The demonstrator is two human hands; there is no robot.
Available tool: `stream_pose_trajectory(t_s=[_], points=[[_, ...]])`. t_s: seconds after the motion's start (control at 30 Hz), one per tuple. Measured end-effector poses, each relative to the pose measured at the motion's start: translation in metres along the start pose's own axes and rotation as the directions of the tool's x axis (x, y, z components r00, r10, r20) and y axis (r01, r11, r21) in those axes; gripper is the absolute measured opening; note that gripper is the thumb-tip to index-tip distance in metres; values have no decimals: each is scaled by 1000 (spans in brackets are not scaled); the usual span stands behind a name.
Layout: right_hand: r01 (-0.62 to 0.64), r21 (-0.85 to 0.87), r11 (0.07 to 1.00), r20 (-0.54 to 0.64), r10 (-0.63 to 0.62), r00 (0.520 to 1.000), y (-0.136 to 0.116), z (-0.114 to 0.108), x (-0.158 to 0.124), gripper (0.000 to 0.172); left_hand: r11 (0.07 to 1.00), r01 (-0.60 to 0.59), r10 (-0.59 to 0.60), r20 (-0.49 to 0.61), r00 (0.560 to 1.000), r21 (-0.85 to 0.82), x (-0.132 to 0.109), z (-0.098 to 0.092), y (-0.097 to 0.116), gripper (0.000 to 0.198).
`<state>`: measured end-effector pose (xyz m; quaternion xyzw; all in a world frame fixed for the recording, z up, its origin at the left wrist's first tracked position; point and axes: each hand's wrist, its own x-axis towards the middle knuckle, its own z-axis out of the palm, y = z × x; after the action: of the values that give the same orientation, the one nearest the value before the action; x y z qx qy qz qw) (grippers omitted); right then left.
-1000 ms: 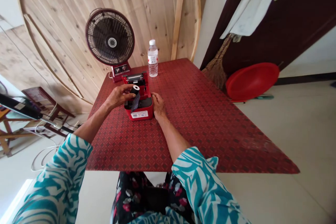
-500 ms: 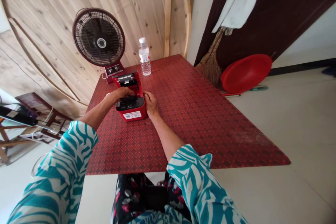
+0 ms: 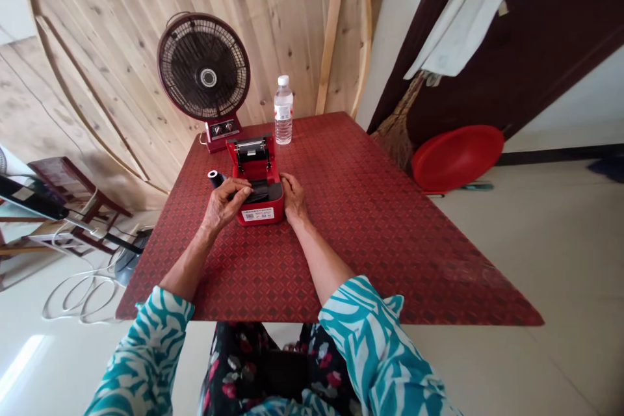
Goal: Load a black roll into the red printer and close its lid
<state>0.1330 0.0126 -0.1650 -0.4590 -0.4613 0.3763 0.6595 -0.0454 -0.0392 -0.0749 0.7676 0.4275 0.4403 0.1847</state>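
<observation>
A red and black label printer (image 3: 260, 216) sits on the table with its lid raised, a white sticker on its front. My left hand (image 3: 225, 203) is at the printer's front left, thumb and fingers closed on a thin black strip of film (image 3: 260, 191) that lies over the front top panel. My right hand (image 3: 294, 197) is pressed along the right side of the printer, fingers around its edge. Just behind my left hand, to the left of the printer, stands a black roll (image 3: 214, 178) with a pale core.
Behind the printer stand a dark red fan (image 3: 208, 78) and a water bottle (image 3: 283, 110). A patterned red cloth covers the table (image 3: 370, 240). On the floor right are a broom (image 3: 397, 133) and a red basin (image 3: 458, 157); a chair (image 3: 73, 201) and cables stand left.
My left hand has drawn back from inside the printer toward its front left, with black film now over the front panel. The black roll has come into view. My right hand stays at the side.
</observation>
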Motion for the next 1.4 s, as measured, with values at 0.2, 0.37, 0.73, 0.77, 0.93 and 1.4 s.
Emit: stream_pose_trajectory(t_s=[0.2,0.37,0.73,0.77,0.93,1.4], points=[[-69,103,992,0,69,998,-8,1,41,55,974,-185,199,-104,974,135,-9,10,-8,30],[-6,78,997,127,-4,992,-43,18,90,48,897,-306,360,-128,924,318,-12,9,-12,29],[303,-64,951,90,-297,951,-42,-9,20,53,843,-272,420,-251,872,464,-16,11,-13,25],[311,-77,947,86,-305,948,-40,-10,14,55,852,-264,409,-261,874,452,-16,11,-14,29],[382,-133,914,72,-376,924,-31,-10,2,55,938,-135,238,-306,922,320,-21,7,-21,52],[432,-149,890,129,-415,901,-25,-12,4,49,916,-110,224,-265,938,386,-28,5,-30,57]])
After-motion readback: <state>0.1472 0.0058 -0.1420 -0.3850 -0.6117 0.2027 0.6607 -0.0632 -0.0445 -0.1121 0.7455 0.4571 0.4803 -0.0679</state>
